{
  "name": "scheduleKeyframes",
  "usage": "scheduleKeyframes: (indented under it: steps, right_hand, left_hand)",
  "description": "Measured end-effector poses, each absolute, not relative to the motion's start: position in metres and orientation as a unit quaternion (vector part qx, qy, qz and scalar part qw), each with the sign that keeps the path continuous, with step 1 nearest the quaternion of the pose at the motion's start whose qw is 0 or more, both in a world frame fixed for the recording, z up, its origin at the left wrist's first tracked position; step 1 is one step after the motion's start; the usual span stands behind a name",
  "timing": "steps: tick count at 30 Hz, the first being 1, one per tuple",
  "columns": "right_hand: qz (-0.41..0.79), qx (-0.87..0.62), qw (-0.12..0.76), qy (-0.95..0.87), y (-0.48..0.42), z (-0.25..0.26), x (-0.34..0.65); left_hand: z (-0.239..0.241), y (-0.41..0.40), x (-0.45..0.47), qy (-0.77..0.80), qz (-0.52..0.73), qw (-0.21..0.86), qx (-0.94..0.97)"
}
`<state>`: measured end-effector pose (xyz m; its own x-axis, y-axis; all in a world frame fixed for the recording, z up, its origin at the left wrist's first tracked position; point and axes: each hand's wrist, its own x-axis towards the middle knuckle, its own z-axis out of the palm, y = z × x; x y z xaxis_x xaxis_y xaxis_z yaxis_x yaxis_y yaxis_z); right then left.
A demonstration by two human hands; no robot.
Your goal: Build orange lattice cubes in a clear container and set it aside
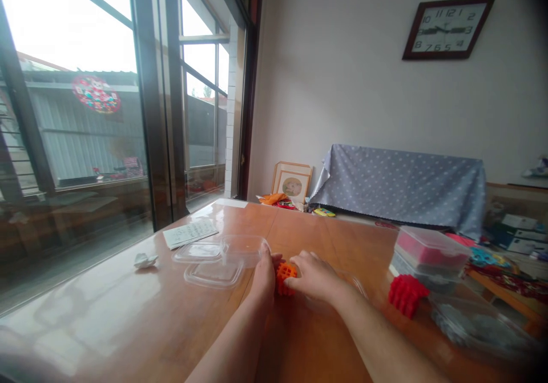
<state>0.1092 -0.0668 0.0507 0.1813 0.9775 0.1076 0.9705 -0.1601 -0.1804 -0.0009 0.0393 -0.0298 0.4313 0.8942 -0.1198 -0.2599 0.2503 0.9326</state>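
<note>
Between my two hands, low over the wooden table [214, 337], is an orange plastic lattice block [286, 278] with square holes in its face. My left hand [264, 274] closes on its left side, the palm turned inward. From the right, my right hand [314, 274] grips the block with thumb and bent fingers. Redder plastic shows at its upper left edge, partly covered by my left fingers. Clear plastic lids [214, 273] lie just left of my left hand. Partly behind my right wrist is another clear plastic piece [357, 285].
To the right sit a red ridged plastic block [406, 296], stacked clear boxes [430, 252] with pink and grey contents, and a clear tray [479, 323] of grey pieces. A written sheet [190, 233] and crumpled white paper [145, 261] lie on the left, near the window.
</note>
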Motion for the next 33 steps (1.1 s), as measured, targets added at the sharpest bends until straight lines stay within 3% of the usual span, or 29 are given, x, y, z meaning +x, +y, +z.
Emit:
scheduleKeyframes:
  steps: [19,29,33]
  right_hand:
    - [0.036,-0.728,0.104,-0.677,-0.054,0.045,0.121]
    - [0.052,-0.737,0.194,-0.646,-0.068,0.051,0.136]
    - [0.047,-0.776,0.177,-0.603,-0.089,0.056,0.158]
  left_hand:
    - [-0.037,0.042,0.0,0.334,0.407,0.708,0.471]
    - [-0.029,0.036,-0.001,0.333,0.409,0.712,0.463]
    - [-0.024,0.032,-0.001,0.359,0.404,0.701,0.465]
